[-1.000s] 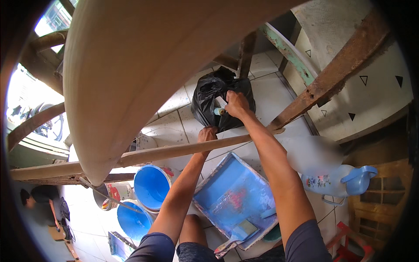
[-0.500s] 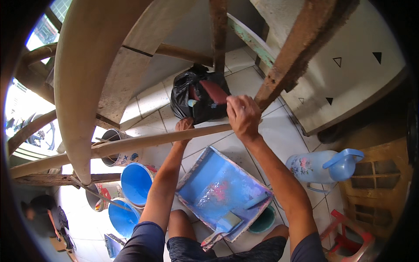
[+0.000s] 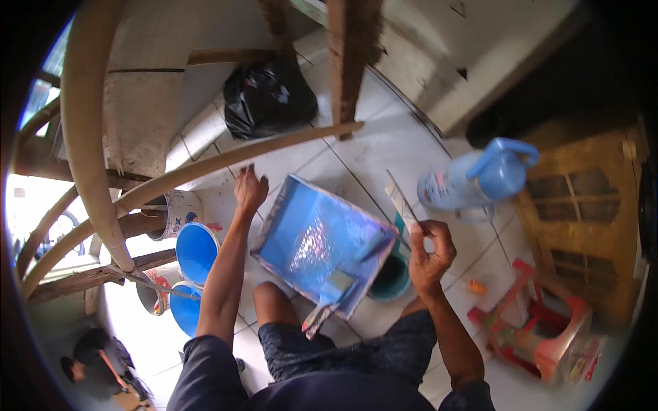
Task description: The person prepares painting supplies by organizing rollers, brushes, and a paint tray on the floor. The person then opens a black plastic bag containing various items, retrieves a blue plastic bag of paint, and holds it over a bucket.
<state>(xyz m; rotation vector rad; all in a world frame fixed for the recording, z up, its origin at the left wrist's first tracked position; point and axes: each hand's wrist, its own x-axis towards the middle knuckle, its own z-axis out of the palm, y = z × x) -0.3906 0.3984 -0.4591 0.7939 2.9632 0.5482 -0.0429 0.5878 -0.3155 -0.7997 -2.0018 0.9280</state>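
Two hands: both mine are up off my lap, one free and one busy.
Left hand: my left hand (image 3: 249,190) is spread open, fingers apart, resting against the curved wooden rail (image 3: 226,161) just above the tray's far corner; it grips nothing.
Right hand: my right hand (image 3: 430,250) is pinched together on the lower end of a thin flat stick (image 3: 401,200), which tilts up and away toward the floor tiles.
Stick: pale, with a bluish smear on it as far as I can see; its upper end is free and touches nothing.
Tray: the blue paint tray (image 3: 322,243) lies tilted across my knees, between my two hands, its inside coated with wet blue paint.
Brush: a wide brush (image 3: 330,294) lies in the tray's lower end, handle pointing toward me, no hand on it.
Done so far: I judge the paint is already poured and spread in the tray, since it shines blue all over.
Left to do: the big pale curved board (image 3: 86,130) above me and the rail show no blue at all, so I judge the painting itself is not yet begun.
Around me: two blue buckets (image 3: 195,250) sit on the floor to my left, a small green pot (image 3: 392,279) just under the tray's right edge, a blue jug (image 3: 480,177) lying on its side further right, a black bag (image 3: 269,96) beyond the rail.
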